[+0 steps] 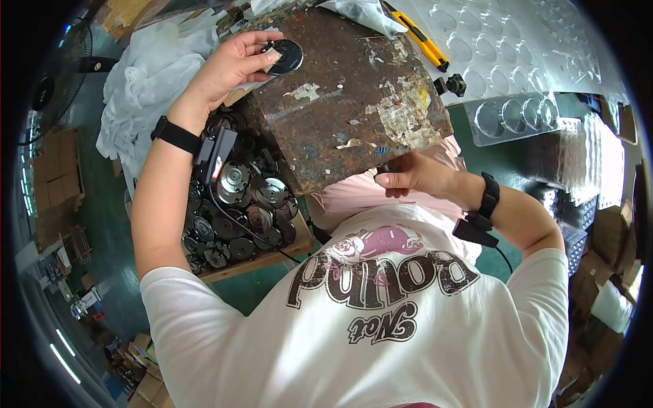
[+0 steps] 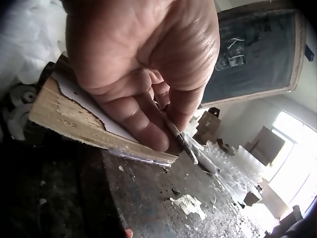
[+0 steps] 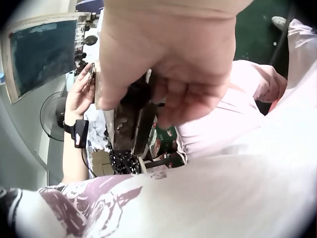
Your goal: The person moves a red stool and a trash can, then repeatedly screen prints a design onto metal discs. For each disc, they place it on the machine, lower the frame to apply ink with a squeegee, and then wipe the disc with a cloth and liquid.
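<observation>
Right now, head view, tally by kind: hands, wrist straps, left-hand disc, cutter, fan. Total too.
Left hand, right hand: 2
Wrist straps: 2
Disc: 1
Cutter: 1
Fan: 1
Total: 7

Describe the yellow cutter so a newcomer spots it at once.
Find the stained, paint-flecked slab in front of the person. Along the far part of its right edge lies a slim cutter, slanting. It is bright yellow with black, unlike the clear moulded sheet beside it and the all-black knob nearby.
</observation>
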